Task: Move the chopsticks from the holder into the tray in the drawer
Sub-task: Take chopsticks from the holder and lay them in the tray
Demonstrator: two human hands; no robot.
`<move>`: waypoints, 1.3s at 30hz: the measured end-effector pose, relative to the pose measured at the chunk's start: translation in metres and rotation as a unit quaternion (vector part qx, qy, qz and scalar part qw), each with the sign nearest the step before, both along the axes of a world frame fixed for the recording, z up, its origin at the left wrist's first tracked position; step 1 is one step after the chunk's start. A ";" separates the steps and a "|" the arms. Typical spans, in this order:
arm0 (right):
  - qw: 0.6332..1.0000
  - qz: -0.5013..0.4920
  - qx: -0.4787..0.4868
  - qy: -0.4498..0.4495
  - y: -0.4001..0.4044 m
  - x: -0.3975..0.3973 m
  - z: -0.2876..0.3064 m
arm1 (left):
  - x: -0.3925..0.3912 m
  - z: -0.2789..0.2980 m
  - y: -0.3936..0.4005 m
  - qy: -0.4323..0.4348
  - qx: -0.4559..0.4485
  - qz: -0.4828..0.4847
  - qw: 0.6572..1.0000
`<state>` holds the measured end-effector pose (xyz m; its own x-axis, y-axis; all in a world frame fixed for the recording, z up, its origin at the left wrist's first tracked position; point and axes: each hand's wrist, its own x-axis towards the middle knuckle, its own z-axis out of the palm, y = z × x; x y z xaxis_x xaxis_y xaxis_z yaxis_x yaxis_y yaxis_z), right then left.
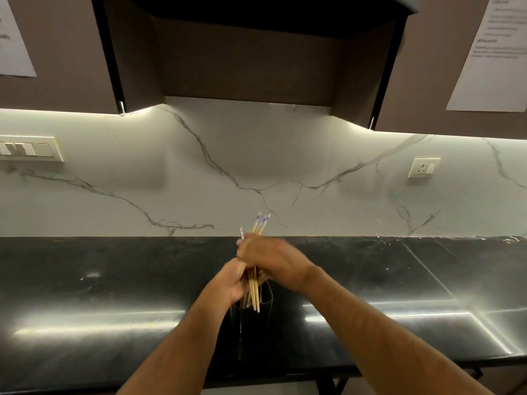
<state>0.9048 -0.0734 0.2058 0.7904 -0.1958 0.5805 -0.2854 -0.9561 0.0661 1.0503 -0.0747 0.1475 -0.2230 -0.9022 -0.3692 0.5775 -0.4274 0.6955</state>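
Chopsticks bunched at lower centre of frame, tips partly lifted out of dark holder standing on black table. Right hand wrapped round upper part of bundle, fingers curled tight. Left hand clamped on bundle lower down, just above holder rim. Decorated ends poking up past right hand, toward centre of frame.

Risks: bundle fanned unevenly, one stick splayed left at top, so likely to slip out if grip loosens during lift. Lower ends possibly still inside holder; pulling at an angle could tip it over, light-looking and nothing bracing it. Loose sticks would roll on glossy table.

Drawer and tray not in view; probably below table edge at bottom of frame, cannot tell whether open.

Around: marble wall behind, switch panel at left middle, socket at right middle, cupboards above with papers stuck on. Nothing blocking hands near holder.
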 end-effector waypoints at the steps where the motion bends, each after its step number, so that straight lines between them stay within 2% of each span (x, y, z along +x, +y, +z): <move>1: 0.998 0.008 -0.023 0.053 0.000 -0.002 -0.013 | 0.002 0.006 -0.002 0.023 -0.012 -0.022 0.999; 4: 0.991 -0.010 -0.043 0.130 0.000 -0.011 -0.037 | 0.013 0.019 -0.003 0.051 -0.007 -0.093 0.994; 7: 0.982 0.002 -0.081 0.172 0.001 -0.016 -0.038 | 0.019 0.022 -0.002 0.062 -0.004 -0.104 0.993; 11: 0.978 0.010 -0.136 0.160 0.002 -0.019 -0.033 | 0.019 0.018 0.000 0.099 -0.015 -0.101 0.990; 14: 0.978 0.004 -0.151 0.142 -0.002 -0.023 -0.038 | 0.020 0.014 -0.003 0.071 -0.030 -0.096 0.992; 20: 0.967 -0.015 -0.171 0.187 -0.020 -0.021 -0.059 | 0.014 0.014 -0.016 -0.003 -0.015 -0.028 1.000; 22: 0.982 -0.074 -0.135 0.113 -0.019 -0.024 -0.064 | 0.011 0.015 -0.022 -0.041 -0.022 0.019 0.999; 23: 0.989 -0.122 -0.088 0.012 -0.016 -0.025 -0.066 | 0.010 0.015 -0.024 -0.053 -0.034 0.038 0.997; 24: 0.976 -0.176 -0.008 -0.131 -0.012 -0.024 -0.070 | 0.010 0.016 -0.025 -0.055 -0.049 0.056 0.996; 25: 0.922 -0.224 0.108 -0.296 -0.006 -0.020 -0.072 | 0.010 0.016 -0.026 -0.048 -0.064 0.073 0.994; 26: 0.815 -0.255 0.254 -0.454 -0.001 -0.014 -0.073 | 0.010 0.016 -0.027 -0.039 -0.076 0.091 0.992; 27: 0.667 -0.256 0.406 -0.570 0.002 -0.006 -0.073 | 0.008 0.015 -0.028 -0.033 -0.088 0.105 0.990; 28: 0.508 -0.236 0.539 -0.629 0.004 0.003 -0.075 | 0.005 0.015 -0.028 -0.031 -0.101 0.114 0.988; 29: 0.378 -0.201 0.633 -0.645 0.006 0.012 -0.079 | 0.000 0.014 -0.027 -0.037 -0.115 0.117 0.986; 30: 0.285 -0.154 0.694 -0.643 0.009 0.019 -0.084 | -0.005 0.013 -0.026 -0.049 -0.130 0.115 0.984; 31: 0.221 -0.100 0.728 -0.642 0.012 0.025 -0.088 | -0.010 0.012 -0.025 -0.064 -0.145 0.111 0.981; 33: 0.148 -0.018 0.738 -0.658 0.017 0.034 -0.089 | -0.017 0.009 -0.023 -0.091 -0.172 0.103 0.975; 35: 0.107 0.010 0.724 -0.681 0.014 0.036 -0.085 | -0.020 0.006 -0.020 -0.108 -0.186 0.095 0.972; 37: 0.093 -0.001 0.719 -0.689 0.010 0.038 -0.078 | -0.022 0.005 -0.015 -0.111 -0.185 0.090 0.972; 39: 0.099 -0.012 0.722 -0.684 0.007 0.039 -0.071 | -0.024 0.004 -0.011 -0.111 -0.183 0.090 0.973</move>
<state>0.9437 -0.0668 0.1349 0.1546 -0.8482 -0.5065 0.9150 0.3163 -0.2504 1.0263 -0.0860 0.1513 -0.0013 -0.9993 -0.0368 0.4381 -0.0336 0.8983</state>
